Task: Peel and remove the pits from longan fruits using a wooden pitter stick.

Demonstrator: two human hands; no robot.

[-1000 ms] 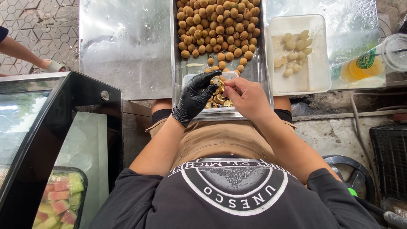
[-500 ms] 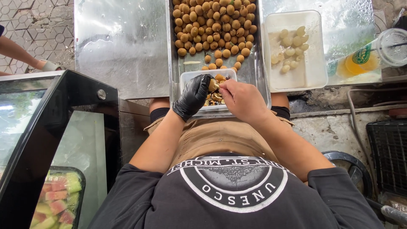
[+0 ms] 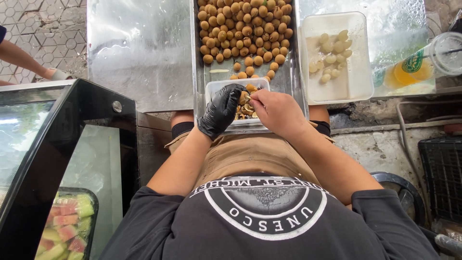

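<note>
I am holding a small brown longan (image 3: 244, 97) between my two hands, right over the small clear tub (image 3: 214, 87) that sits at the near end of the metal tray (image 3: 294, 72). My left hand (image 3: 220, 111), in a black glove, is curling its fingers (image 3: 234, 91) around the fruit from the left side, gripping it. My bare right hand (image 3: 278, 113) is pressing in from the right, its fingertips (image 3: 254, 96) pinched closed against the same fruit, so both sets of fingers are touching it and nearly touching each other.

Below my hands, inside the tub, brown shell scraps (image 3: 242, 111) are lying. Just beyond the tub, the heap of unpeeled longans (image 3: 243, 26) is filling the far part of the tray, with a few loose ones close to the tub's far edge. To the right, well apart from my fingers, peeled pale fruits (image 3: 331, 50) are sitting in a white plastic container (image 3: 355, 84) on the steel tabletop (image 3: 139, 48).

My hands are covering most of the held fruit, so I cannot tell how much shell is left on it, nor whether my right fingers are holding any tool. The top of the heap is cut off by the picture's edge.
</note>
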